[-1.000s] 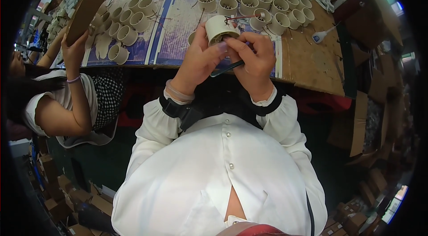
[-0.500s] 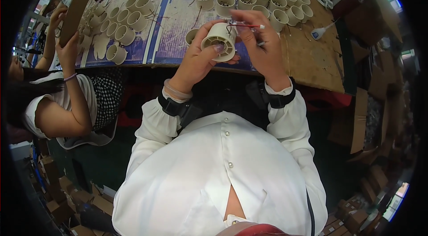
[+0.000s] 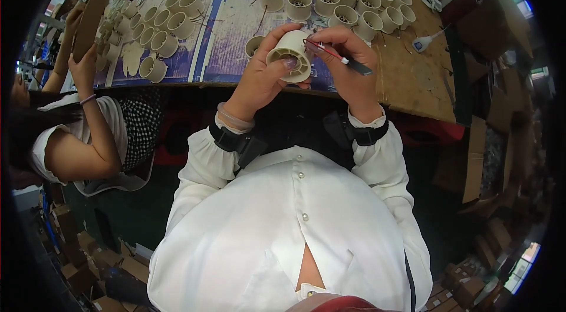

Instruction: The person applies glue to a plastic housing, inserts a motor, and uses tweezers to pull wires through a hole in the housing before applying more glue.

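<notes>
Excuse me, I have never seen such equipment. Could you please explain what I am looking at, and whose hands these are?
There is no robot here: a person works with two bare hands. A wide fisheye camera on the head looks down, so straight edges bend near the rim.

The left hand holds a cream plastic cylinder, its ribbed end showing. A red wire runs from it to a small white connector. The right hand holds a dark flat tool; its exact kind is unclear.

On the table stand many cream cups, several holding small parts, and a nozzle bottle lies right. At left, a co-worker holds brown cardboard.
</notes>
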Tool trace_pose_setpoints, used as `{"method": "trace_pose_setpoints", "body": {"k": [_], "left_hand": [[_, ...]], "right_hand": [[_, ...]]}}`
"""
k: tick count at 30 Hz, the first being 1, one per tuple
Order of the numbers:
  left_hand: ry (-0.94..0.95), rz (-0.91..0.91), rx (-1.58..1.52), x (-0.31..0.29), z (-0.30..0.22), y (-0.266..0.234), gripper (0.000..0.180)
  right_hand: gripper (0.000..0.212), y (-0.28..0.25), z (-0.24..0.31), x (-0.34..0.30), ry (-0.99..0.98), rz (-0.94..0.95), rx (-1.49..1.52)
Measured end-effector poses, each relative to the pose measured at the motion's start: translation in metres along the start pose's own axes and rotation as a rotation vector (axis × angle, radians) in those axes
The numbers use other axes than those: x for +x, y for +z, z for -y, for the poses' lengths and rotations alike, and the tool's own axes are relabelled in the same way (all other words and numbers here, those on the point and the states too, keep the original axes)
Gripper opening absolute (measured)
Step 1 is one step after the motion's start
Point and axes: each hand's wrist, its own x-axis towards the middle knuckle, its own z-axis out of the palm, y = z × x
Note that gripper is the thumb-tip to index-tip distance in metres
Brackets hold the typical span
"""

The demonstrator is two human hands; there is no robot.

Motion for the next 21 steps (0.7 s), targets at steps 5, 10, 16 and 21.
{"method": "trace_pose_setpoints", "body": {"k": [5, 10, 16, 21], "left_hand": [[0.05, -0.066, 0.119, 0.002, -0.001, 0.001, 0.056], [0.143, -0.104, 0.295, 0.004, -0.005, 0.004, 0.053], [0.054, -0.147, 0.28, 0.003, -0.005, 0.008, 0.055], [0.013, -0.13, 0.246, -0.001, -0.003, 0.006, 0.056]], "right_hand": [[0.014, -0.001, -0.003, 0.004, -0.267, 0.037, -0.092], [0.011, 0.001, 0.003, -0.003, -0.308, 0.023, -0.058], [0.012, 0.007, -0.005, -0.005, 0.17, -0.18, 0.42], [0.014, 0.008, -0.003, -0.007, 0.253, -0.223, 0.462]]}}
